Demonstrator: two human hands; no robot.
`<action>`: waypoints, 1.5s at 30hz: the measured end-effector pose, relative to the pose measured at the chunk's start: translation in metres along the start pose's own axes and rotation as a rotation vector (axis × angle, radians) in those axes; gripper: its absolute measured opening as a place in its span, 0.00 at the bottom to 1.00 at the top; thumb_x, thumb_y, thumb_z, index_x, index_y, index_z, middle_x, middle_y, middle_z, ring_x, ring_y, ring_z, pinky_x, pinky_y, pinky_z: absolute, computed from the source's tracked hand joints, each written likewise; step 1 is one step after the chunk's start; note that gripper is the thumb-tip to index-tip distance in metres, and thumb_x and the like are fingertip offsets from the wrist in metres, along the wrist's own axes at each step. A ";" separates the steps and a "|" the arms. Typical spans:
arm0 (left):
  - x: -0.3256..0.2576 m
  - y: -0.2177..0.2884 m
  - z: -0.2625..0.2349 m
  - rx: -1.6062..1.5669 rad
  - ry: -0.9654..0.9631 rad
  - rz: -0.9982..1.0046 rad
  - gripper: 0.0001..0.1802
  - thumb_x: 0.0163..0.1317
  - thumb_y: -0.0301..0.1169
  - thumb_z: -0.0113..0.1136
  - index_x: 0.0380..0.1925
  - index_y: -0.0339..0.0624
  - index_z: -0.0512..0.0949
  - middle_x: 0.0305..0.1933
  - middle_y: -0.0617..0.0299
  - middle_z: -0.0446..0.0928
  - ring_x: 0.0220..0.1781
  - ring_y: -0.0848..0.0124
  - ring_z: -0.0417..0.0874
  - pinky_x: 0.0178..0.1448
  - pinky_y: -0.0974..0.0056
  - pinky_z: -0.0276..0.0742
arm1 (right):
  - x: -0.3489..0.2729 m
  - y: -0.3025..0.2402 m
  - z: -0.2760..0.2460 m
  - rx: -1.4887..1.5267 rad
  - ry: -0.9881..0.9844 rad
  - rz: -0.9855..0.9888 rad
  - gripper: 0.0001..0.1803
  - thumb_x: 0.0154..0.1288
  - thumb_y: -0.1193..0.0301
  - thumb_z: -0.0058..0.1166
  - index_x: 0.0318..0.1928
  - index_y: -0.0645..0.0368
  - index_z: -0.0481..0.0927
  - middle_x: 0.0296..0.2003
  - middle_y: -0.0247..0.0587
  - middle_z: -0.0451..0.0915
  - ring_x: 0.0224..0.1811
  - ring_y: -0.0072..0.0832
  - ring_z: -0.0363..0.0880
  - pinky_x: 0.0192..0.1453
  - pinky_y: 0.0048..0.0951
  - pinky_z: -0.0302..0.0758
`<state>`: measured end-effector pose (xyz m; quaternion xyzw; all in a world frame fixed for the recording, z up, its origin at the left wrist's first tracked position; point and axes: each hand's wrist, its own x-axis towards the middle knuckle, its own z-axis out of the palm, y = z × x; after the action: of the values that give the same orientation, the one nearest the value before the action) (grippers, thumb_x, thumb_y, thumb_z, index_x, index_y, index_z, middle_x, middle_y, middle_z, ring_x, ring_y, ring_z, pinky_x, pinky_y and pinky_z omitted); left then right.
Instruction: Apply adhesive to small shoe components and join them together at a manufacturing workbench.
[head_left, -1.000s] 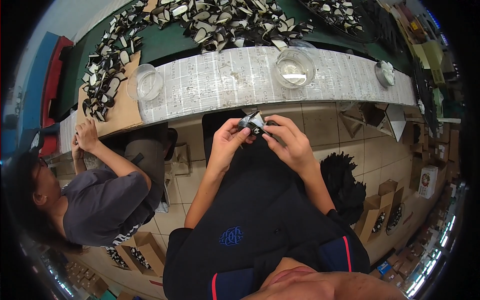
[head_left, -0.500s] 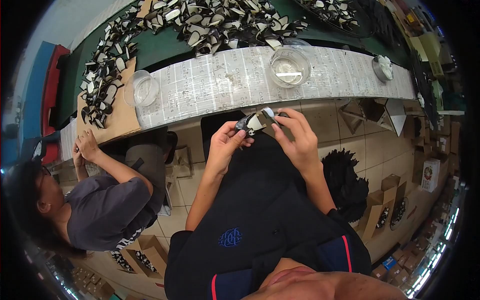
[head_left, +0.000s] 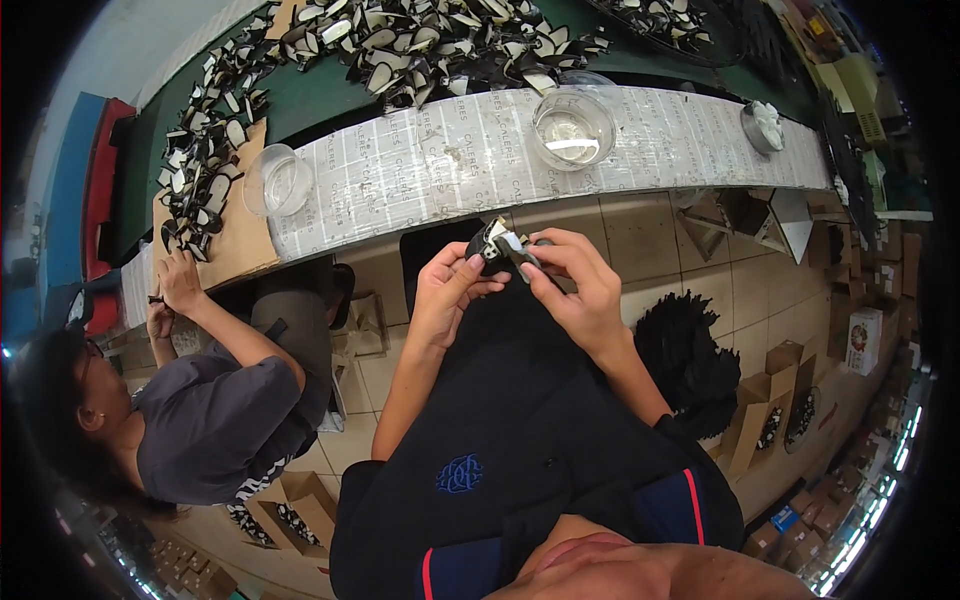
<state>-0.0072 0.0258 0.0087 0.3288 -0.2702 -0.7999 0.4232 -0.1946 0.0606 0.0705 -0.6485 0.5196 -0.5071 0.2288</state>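
Left hand (head_left: 445,284): fingers clamped on black-and-white piece (head_left: 489,246), partly covered. Right hand (head_left: 582,290): fingers pinched on pale-tipped tool (head_left: 519,250), handle mostly hidden; contact unclear. Both near bench (head_left: 400,165). Beyond: heaped pieces (head_left: 430,45), cut off above.

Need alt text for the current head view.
Left hand holds a black-and-white piece; right hand holds a dark tool close to it. Similar pieces lie heaped on a green table beyond clear tubs. A co-worker is at left.
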 end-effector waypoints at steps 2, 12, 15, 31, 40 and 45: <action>-0.001 0.000 0.001 -0.008 0.005 0.003 0.10 0.71 0.29 0.56 0.46 0.33 0.74 0.43 0.52 0.82 0.42 0.64 0.87 0.47 0.65 0.86 | -0.002 -0.002 0.002 0.015 -0.022 0.017 0.12 0.59 0.81 0.65 0.44 0.65 0.80 0.47 0.47 0.80 0.43 0.29 0.84 0.42 0.25 0.85; -0.001 0.000 -0.003 -0.037 0.042 0.000 0.10 0.70 0.29 0.56 0.45 0.34 0.73 0.44 0.51 0.82 0.41 0.63 0.88 0.45 0.65 0.86 | -0.001 0.008 -0.003 -0.224 0.020 -0.113 0.13 0.57 0.83 0.65 0.43 0.67 0.80 0.46 0.49 0.79 0.40 0.33 0.83 0.39 0.27 0.84; -0.001 -0.001 -0.005 -0.051 0.032 -0.016 0.10 0.71 0.30 0.56 0.45 0.35 0.73 0.44 0.51 0.82 0.41 0.63 0.88 0.45 0.65 0.86 | 0.002 0.010 -0.007 -0.282 0.088 -0.090 0.14 0.55 0.80 0.66 0.43 0.64 0.80 0.45 0.48 0.79 0.40 0.39 0.83 0.39 0.32 0.82; -0.028 0.028 0.021 -0.185 -0.054 -0.084 0.16 0.73 0.36 0.53 0.50 0.33 0.74 0.41 0.55 0.82 0.39 0.67 0.88 0.41 0.69 0.87 | 0.085 0.152 -0.072 0.251 0.501 0.277 0.12 0.69 0.72 0.59 0.47 0.68 0.78 0.41 0.41 0.81 0.41 0.23 0.81 0.46 0.26 0.82; -0.043 0.045 0.049 -0.252 -0.177 -0.141 0.21 0.71 0.36 0.53 0.53 0.27 0.71 0.41 0.47 0.82 0.35 0.63 0.88 0.37 0.65 0.87 | 0.126 0.275 -0.077 0.756 0.687 0.287 0.10 0.69 0.71 0.58 0.44 0.64 0.75 0.40 0.42 0.81 0.40 0.30 0.82 0.46 0.36 0.83; -0.046 0.048 0.054 -0.256 -0.275 -0.156 0.21 0.72 0.38 0.53 0.52 0.28 0.73 0.43 0.48 0.82 0.37 0.63 0.88 0.40 0.65 0.87 | 0.121 0.279 -0.079 0.815 0.672 0.264 0.08 0.69 0.72 0.58 0.43 0.61 0.75 0.40 0.42 0.82 0.40 0.31 0.82 0.47 0.37 0.82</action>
<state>-0.0045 0.0497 0.0911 0.1799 -0.1953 -0.8954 0.3573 -0.3951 -0.1300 -0.0780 -0.2388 0.4022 -0.8138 0.3449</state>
